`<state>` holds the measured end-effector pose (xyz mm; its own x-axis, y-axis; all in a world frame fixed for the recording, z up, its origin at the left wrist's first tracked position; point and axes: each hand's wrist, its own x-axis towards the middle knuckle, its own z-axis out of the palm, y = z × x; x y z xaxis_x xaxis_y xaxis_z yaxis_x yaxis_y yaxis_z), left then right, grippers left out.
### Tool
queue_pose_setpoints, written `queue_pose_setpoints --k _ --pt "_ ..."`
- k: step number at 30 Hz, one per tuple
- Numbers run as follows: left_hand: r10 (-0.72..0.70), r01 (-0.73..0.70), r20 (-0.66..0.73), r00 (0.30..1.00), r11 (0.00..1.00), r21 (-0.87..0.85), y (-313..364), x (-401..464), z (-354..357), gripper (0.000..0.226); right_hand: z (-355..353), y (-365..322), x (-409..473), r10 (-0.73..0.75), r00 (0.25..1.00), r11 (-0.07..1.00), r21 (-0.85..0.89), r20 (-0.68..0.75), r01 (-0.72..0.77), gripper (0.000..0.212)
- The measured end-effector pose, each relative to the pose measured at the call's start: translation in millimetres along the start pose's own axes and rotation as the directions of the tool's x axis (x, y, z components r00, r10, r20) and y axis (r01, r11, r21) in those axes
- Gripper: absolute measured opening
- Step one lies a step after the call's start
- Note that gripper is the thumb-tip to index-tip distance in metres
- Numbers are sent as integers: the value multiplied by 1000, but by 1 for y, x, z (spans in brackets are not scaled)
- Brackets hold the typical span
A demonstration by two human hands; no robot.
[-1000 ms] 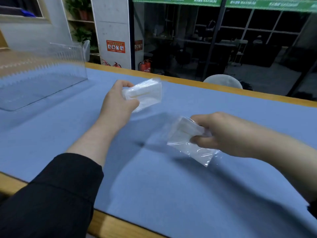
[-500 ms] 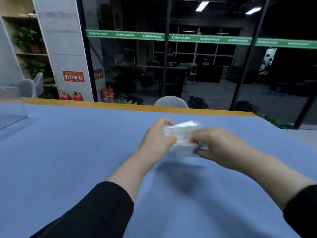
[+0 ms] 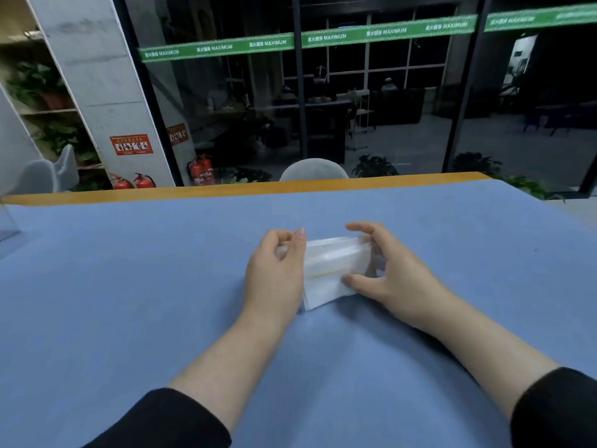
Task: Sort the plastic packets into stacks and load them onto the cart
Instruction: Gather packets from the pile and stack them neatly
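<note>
Both hands hold the stack of plastic packets [image 3: 336,270] on the blue desk [image 3: 129,286]: left hand [image 3: 274,273] at 9 o'clock, right hand [image 3: 391,270] at 3. A grey chair [image 3: 313,169] sits at 12 o'clock.

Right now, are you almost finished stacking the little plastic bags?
Not yet. Done: some packets are gathered into one stack of packets on the blue table. In hand: the left hand and right hand hold its two ends. Left: loading the cart, which is not in view.
</note>
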<state>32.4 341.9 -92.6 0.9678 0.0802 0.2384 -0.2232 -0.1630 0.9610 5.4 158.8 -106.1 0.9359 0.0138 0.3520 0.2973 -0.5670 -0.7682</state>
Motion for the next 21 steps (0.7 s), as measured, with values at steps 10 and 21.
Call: queue_pose_setpoints --k 10,21 --pt "62 -59 54 997 997 -59 -6 -2 3 20 0 -8 -3 -128 990 991 -17 65 129 58" --pt "48 -41 96 994 997 -66 -12 3 2 22 -4 -1 -7 -13 990 996 -87 139 25 67"
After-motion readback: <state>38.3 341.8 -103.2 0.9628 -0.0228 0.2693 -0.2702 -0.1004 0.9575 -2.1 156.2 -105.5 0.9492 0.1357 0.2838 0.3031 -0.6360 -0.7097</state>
